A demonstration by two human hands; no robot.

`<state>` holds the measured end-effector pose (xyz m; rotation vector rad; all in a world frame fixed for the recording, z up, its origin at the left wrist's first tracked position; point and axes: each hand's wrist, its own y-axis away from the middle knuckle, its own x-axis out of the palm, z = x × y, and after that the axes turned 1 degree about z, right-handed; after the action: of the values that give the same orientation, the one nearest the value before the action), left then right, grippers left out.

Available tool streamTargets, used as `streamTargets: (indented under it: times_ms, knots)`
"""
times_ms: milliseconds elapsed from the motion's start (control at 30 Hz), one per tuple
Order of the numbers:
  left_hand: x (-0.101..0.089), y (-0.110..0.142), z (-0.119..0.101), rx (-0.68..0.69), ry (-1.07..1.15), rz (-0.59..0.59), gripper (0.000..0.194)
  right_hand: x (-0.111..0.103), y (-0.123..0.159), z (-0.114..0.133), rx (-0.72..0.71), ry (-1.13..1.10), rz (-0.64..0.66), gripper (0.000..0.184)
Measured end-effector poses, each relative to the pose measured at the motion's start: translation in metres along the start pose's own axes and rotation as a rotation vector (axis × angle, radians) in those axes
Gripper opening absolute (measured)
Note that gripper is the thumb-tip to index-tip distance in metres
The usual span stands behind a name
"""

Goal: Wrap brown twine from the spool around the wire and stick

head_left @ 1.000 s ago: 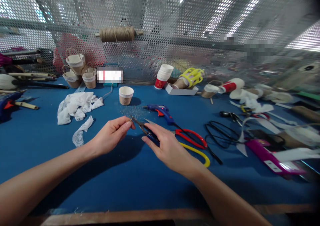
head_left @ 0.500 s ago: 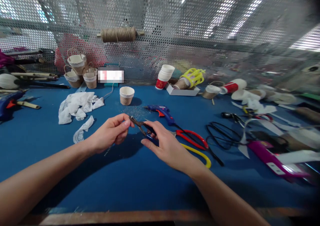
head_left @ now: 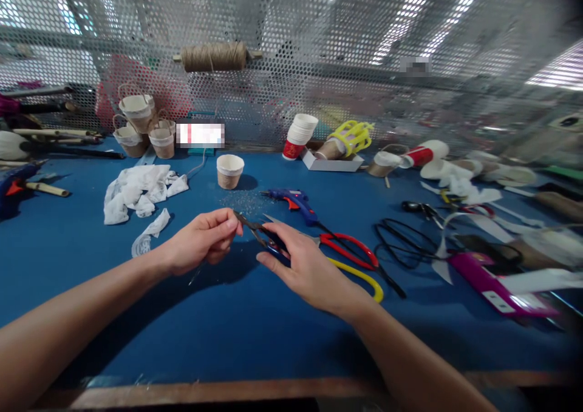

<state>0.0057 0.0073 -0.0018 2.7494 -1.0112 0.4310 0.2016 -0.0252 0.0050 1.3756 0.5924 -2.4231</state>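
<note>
My right hand (head_left: 307, 266) grips a pair of pliers (head_left: 248, 221) with blue handles, its dark jaws pointing left. At the jaw tips, my left hand (head_left: 204, 239) is closed in a pinch; what lies between its fingers is too small to make out. A thin, pale strand (head_left: 197, 273) shows below that hand. Beyond the hands stands a small brown cup (head_left: 230, 174) with a white lace rim, amid tiny clear bits on the blue tabletop. Scissors (head_left: 348, 249) with red and yellow handles lie partly under my right hand.
A blue glue gun (head_left: 294, 202) lies past my right hand, its black cord (head_left: 405, 242) coiling rightward. White lace (head_left: 141, 190) is heaped at left, before several small handled baskets (head_left: 136, 111). Stacked paper cups (head_left: 300, 136) stand at the back. A purple power strip (head_left: 496, 287) sits right.
The view has shifted slightly. Both hands and the pliers keep nearly the same position, with the jaws still at my left fingertips.
</note>
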Motion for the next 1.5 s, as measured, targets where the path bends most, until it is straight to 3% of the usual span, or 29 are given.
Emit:
streamTargets:
  times_ms: [167,1000,1500]
  knots:
    - [-0.0017,-0.0006,-0.0008,0.039,-0.125,-0.090,0.023,-0.0031,-0.0025,0.0014,0.025,-0.050,0.047,0.043]
    - [-0.0038,0.0020,-0.0059,-0.166,0.241,0.082,0.021,-0.0056,-0.0027,0.0014,-0.002,-0.084,0.084,0.041]
    - [-0.0041,0.0033,-0.0054,-0.171,0.165,0.071,0.020,-0.0024,0.0006,0.0014,0.000,-0.088,0.075,0.040]
